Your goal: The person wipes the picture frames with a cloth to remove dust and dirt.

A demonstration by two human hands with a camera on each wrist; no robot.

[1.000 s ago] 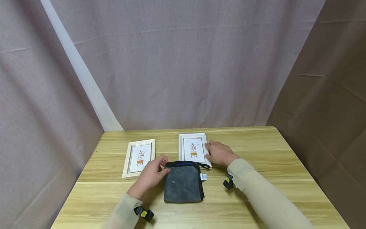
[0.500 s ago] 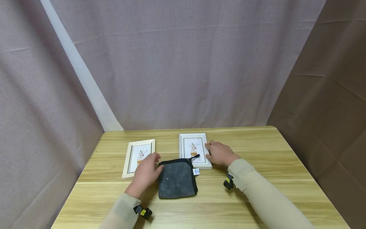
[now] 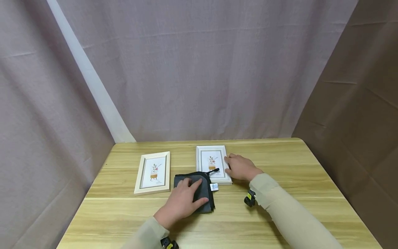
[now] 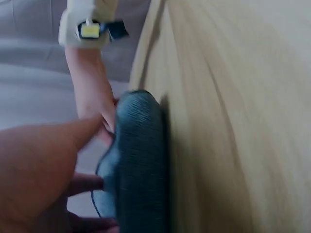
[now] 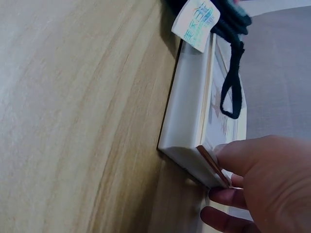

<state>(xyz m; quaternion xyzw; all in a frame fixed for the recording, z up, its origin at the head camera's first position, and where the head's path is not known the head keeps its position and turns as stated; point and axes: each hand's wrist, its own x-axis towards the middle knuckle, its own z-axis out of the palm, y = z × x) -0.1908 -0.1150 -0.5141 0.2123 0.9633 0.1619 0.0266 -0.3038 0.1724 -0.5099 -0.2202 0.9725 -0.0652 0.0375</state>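
A folded dark grey cloth [image 3: 203, 193] with black edging, a hanging loop and a white label [image 5: 196, 24] lies on the table. Its loop and far edge overlap the near part of a white picture frame [image 3: 199, 157] showing a potted plant. My left hand [image 3: 181, 202] rests on top of the cloth, fingers spread and fingertips touching it; part of the cloth is hidden beneath. My right hand [image 3: 242, 167] grips the white frame's right side, thumb on the face and fingers by the outer edge. To the left lies a cream picture frame [image 3: 140, 180] with a similar print, untouched.
The wooden table [image 3: 280, 155] has a rounded far right corner. Grey-mauve curtains [image 3: 199, 86] hang behind and to the left, and a brown one [image 3: 357, 121] on the right.
The cloth first slid left and away, its loop coming over the white frame. Then my left hand moved from its left edge onto its top. My right hand stayed on the white frame.
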